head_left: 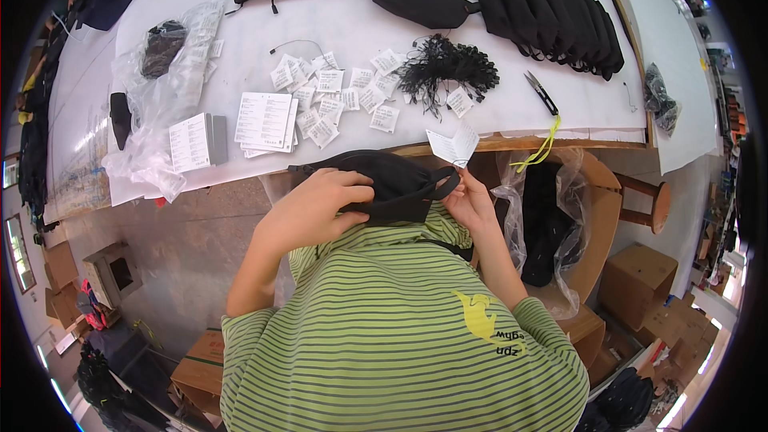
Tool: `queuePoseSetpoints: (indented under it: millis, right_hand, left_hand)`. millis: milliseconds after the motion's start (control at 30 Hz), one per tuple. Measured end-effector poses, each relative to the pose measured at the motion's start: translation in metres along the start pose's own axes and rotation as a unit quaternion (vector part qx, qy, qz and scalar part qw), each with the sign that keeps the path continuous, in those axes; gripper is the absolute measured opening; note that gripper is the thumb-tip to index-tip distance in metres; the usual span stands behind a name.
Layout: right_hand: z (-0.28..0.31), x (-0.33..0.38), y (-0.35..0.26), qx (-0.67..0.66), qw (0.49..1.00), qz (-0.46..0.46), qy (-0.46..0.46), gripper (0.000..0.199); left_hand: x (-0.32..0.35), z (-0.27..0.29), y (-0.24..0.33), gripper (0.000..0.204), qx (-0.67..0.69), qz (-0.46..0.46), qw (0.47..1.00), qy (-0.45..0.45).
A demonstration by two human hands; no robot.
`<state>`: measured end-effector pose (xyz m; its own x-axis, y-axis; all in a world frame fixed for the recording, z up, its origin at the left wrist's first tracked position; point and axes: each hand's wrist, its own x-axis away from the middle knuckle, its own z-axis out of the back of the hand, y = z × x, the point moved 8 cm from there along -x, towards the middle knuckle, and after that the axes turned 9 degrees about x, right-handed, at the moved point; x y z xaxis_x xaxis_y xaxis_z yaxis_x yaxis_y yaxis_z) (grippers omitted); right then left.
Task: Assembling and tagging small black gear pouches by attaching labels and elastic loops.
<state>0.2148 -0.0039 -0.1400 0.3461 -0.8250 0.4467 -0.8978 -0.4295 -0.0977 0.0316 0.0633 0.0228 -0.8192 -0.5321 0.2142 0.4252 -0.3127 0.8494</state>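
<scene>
I hold a black pouch (392,186) at my chest with both hands.
My left hand (320,202) grips its top; my right hand (468,202) pinches its loop with a white paper tag (453,146), below the table (480,124) edge.

white-covered table (400,48), grey stone floor (192,240), wooden stool (652,200), cardboard boxes (640,276)

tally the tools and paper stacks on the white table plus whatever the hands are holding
Small black scissors with yellow cord: 1
Stacks of white printed paper sheets: 1
White card block: 1
Black fabric pouch held by left hand and right hand: 1
White folded paper tag: 1
Total: 5
</scene>
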Motion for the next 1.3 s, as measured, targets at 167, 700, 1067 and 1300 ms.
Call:
queuePoseSetpoints:
  millis: [167, 700, 1067, 1300]
  right_hand:
    - [0.022, -0.010, -0.010, -0.080, 0.995, 0.040, 0.039, 0.019]
    - [-0.122, 0.022, -0.136, 0.495, 0.756, 0.395, 0.166, 0.007]
    - [-0.127, 0.029, -0.148, 0.444, 0.791, 0.399, 0.137, 0.012]
    - [-0.174, 0.001, -0.064, 0.755, 0.622, 0.177, 0.107, 0.012]
  left_hand:
    - [0.001, 0.002, 0.001, 0.017, 0.012, -0.016, 1.000, 0.023]
    - [-0.007, -0.015, 0.000, 0.021, -0.013, -0.006, 0.997, 0.076]
    - [0.001, 0.014, 0.006, 0.022, -0.015, -0.002, 0.972, 0.236]
    - [-0.007, 0.012, 0.018, 0.021, -0.133, -0.056, 0.969, 0.200]
